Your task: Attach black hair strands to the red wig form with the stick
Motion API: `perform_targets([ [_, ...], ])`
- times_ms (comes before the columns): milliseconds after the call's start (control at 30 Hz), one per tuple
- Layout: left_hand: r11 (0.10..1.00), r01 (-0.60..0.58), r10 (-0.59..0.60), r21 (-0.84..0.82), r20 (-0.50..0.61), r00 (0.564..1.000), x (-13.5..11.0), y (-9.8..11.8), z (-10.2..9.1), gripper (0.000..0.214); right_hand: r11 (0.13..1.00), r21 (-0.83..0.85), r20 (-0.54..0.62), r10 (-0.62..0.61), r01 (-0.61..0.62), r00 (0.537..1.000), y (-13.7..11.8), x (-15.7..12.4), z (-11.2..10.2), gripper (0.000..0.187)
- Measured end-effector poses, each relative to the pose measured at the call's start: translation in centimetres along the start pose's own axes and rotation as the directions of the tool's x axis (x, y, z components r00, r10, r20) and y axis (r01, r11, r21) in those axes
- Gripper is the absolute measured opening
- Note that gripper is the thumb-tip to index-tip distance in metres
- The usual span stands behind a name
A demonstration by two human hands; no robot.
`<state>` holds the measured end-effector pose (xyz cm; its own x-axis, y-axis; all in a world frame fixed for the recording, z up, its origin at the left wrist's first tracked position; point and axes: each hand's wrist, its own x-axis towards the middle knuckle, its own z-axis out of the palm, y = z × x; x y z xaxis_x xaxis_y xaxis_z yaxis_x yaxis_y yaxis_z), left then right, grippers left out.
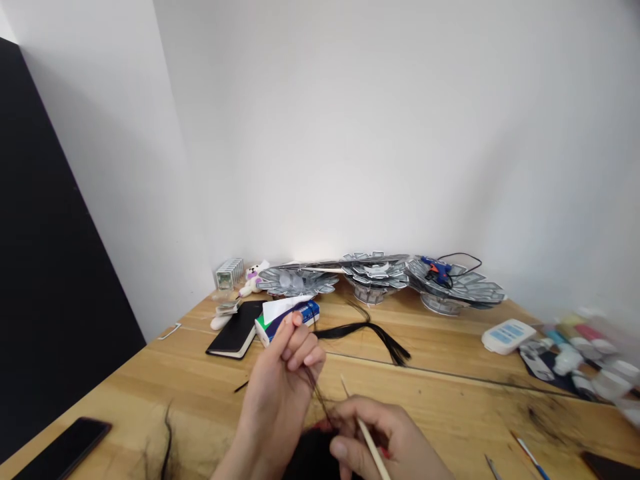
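My left hand is raised in the middle, its fingers curled closed in a pinch. A thin strand of dark hair runs from it down toward my right hand. Lower and to the right, my right hand grips a slim pale wooden stick that tapers to a thin tip. Between both hands at the bottom edge sits a black mass of hair, with a bit of red showing beside it. My right fingers touch or nearly touch this mass; the exact contact is hidden.
Behind my hands lie a tissue pack, a black notebook and a hair bundle. Grey paper models carry a blue glue gun. A phone lies left; a white box, bottles and loose hair lie right.
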<state>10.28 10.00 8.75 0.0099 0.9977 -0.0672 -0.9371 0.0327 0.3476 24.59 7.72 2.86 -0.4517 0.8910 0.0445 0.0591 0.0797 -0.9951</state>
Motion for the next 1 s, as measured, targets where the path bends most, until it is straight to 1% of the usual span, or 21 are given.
perform_targets([
  [67, 1.0, -0.018, 0.019, -0.012, 0.022, 1.0, 0.2, 0.9, 0.0, 0.043, 0.997, -0.033, -0.012, 0.069, -0.069, 0.998, -0.5, -0.4, -0.7, 0.031],
  [133, 0.999, -0.031, 0.032, -0.017, 0.041, 0.999, 0.4, 1.5, -0.1, 0.043, 0.995, -0.064, -0.048, 0.078, -0.081, 0.996, -1.2, -0.7, -1.4, 0.035],
  [200, 0.999, -0.039, 0.04, -0.02, 0.05, 0.998, 0.6, 1.9, -0.3, 0.042, 0.991, -0.135, -0.106, -0.002, -0.012, 0.994, -1.8, -0.9, -2.1, 0.038],
  [267, 0.999, -0.034, 0.035, -0.017, 0.054, 0.998, 0.7, 1.9, -0.5, 0.042, 0.972, -0.225, -0.181, -0.108, 0.066, 0.978, -2.1, -1.0, -2.8, 0.04],
  [333, 1.0, -0.02, 0.021, -0.011, 0.051, 0.998, 0.7, 1.8, -0.5, 0.042, 0.967, -0.234, -0.216, -0.15, 0.098, 0.965, -2.1, -1.2, -3.5, 0.039],
  [400, 1.0, -0.014, 0.015, -0.006, 0.047, 0.999, 0.6, 1.7, -0.6, 0.042, 0.989, -0.114, -0.197, -0.114, 0.093, 0.974, -1.9, -1.4, -3.9, 0.04],
  [500, 0.999, -0.039, 0.04, -0.01, 0.036, 0.999, 0.6, 1.9, -0.8, 0.041, 0.986, 0.164, -0.141, -0.014, 0.037, 0.99, -1.7, -1.8, -4.3, 0.041],
  [533, 0.998, -0.055, 0.055, -0.012, 0.031, 0.998, 0.7, 2.2, -0.8, 0.041, 0.972, 0.233, -0.144, 0.02, 0.014, 0.989, -1.7, -1.8, -4.5, 0.042],
  [600, 0.996, -0.093, 0.093, -0.015, 0.021, 0.995, 0.9, 2.9, -0.9, 0.042, 0.957, 0.29, -0.192, 0.062, -0.004, 0.979, -1.8, -1.8, -5.0, 0.044],
  [700, 0.987, -0.163, 0.163, -0.019, 0.012, 0.987, 1.2, 4.4, -0.9, 0.043, 0.967, 0.253, -0.328, 0.078, 0.008, 0.941, -1.8, -1.7, -6.2, 0.045],
  [767, 0.975, -0.219, 0.219, -0.025, 0.004, 0.976, 1.3, 5.8, -1.0, 0.043, 0.978, 0.208, -0.418, 0.07, 0.021, 0.906, -1.7, -1.6, -7.2, 0.046],
  [833, 0.96, -0.278, 0.278, -0.034, -0.018, 0.96, 1.5, 7.2, -1.2, 0.043, 0.985, 0.17, -0.487, 0.047, 0.042, 0.872, -1.7, -1.6, -8.1, 0.043],
  [867, 0.951, -0.307, 0.306, -0.039, -0.032, 0.951, 1.5, 8.0, -1.5, 0.043, 0.989, 0.138, -0.526, 0.027, 0.054, 0.85, -1.7, -1.7, -8.5, 0.04],
  [933, 0.932, -0.361, 0.358, -0.042, -0.064, 0.932, 1.7, 9.4, -2.0, 0.044, 0.998, 0.037, -0.615, -0.017, 0.051, 0.789, -1.7, -1.9, -9.4, 0.034],
  [1000, 0.913, -0.406, 0.401, -0.036, -0.093, 0.911, 1.9, 10.8, -2.7, 0.046, 0.992, -0.122, -0.697, -0.075, -0.015, 0.713, -1.5, -2.1, -10.4, 0.031],
])
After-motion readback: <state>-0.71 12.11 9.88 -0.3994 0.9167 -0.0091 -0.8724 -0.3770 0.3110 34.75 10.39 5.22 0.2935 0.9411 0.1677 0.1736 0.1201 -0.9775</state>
